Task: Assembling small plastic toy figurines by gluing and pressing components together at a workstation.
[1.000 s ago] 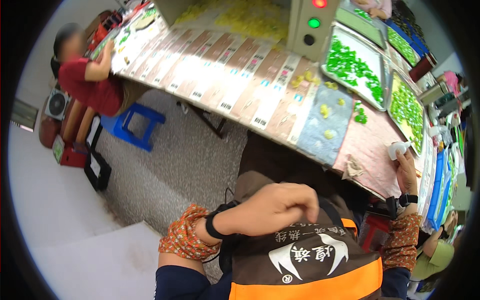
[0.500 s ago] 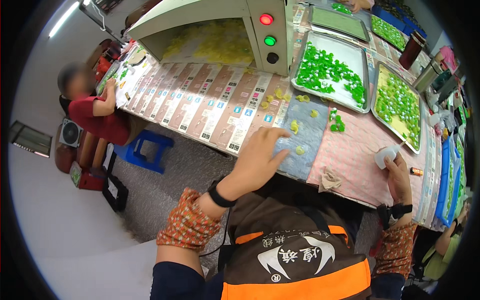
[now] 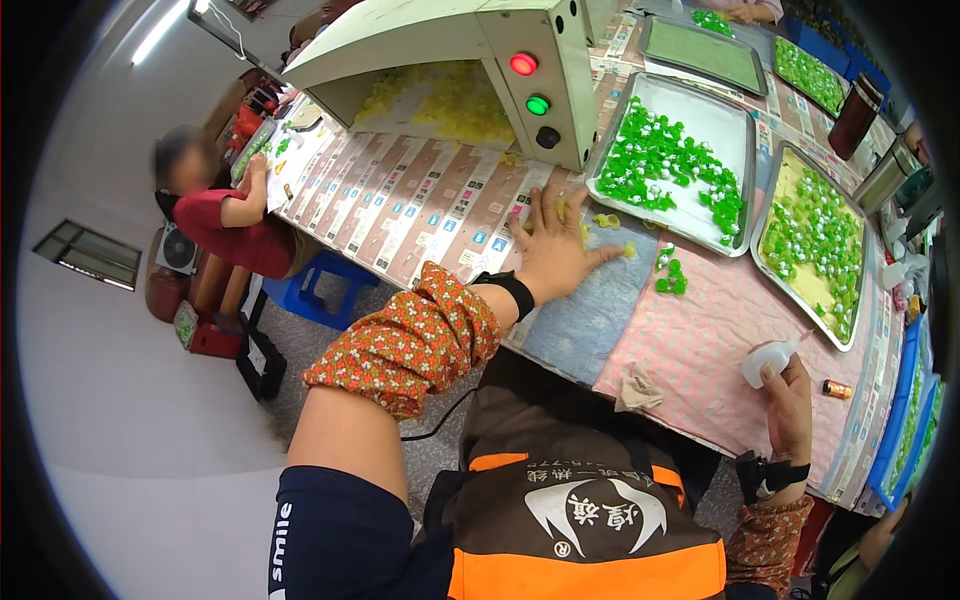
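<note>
Plainly 1 right hand [image 3: 791,412] around 1 bottle [image 3: 767,364]

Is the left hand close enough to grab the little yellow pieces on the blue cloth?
Probably yes: the left hand is spread open right by the yellow pieces, and nothing seems to block its way along the blue cloth.

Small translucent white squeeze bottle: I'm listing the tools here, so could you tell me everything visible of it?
The small translucent white squeeze bottle looks like soft plastic, with a rounded body and a thin tapering nozzle. It is tilted, nozzle toward the person's right and away from them. The bare right hand holds it by the body, over the pale pink patterned cloth. Whether it touches the cloth, and what it contains, cannot be told.
</note>
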A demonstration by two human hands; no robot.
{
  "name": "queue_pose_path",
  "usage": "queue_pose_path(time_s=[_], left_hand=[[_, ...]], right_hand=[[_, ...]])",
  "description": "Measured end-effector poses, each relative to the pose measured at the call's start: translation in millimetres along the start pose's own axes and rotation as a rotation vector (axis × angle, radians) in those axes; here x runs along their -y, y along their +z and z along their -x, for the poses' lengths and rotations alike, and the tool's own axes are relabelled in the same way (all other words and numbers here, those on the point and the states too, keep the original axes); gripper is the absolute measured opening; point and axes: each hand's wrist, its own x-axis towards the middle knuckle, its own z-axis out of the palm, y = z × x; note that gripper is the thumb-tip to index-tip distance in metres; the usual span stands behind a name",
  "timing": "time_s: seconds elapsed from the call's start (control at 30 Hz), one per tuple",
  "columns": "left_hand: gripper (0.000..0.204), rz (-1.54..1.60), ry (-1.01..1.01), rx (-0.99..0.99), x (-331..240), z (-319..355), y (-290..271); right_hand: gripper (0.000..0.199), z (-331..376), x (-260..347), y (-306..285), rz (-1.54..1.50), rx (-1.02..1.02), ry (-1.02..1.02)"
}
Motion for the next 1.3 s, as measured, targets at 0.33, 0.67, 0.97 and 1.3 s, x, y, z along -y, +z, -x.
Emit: queue_pose_path(time_s=[0.33,0.67,0.97,1.3], left_hand=[[0.075,0.140,0.120,-0.100,-41,-4,5],[0.058,0.132,0.199,-0.002,-57,-6,-6],[0.041,0.234,0.341,0.010,-55,-14,-11],[0.027,0.289,0.557,-0.072,-48,-36,-8]], right_hand=[[0.037,-1,6,-3,-0.036,0.022,0.056],[0.033,-1,9,0,-0.069,0.005,0.053],[0.035,4,6,2,-0.044,-0.040,0.017],[0.032,2,6,7,0.040,-0.062,0.030]])
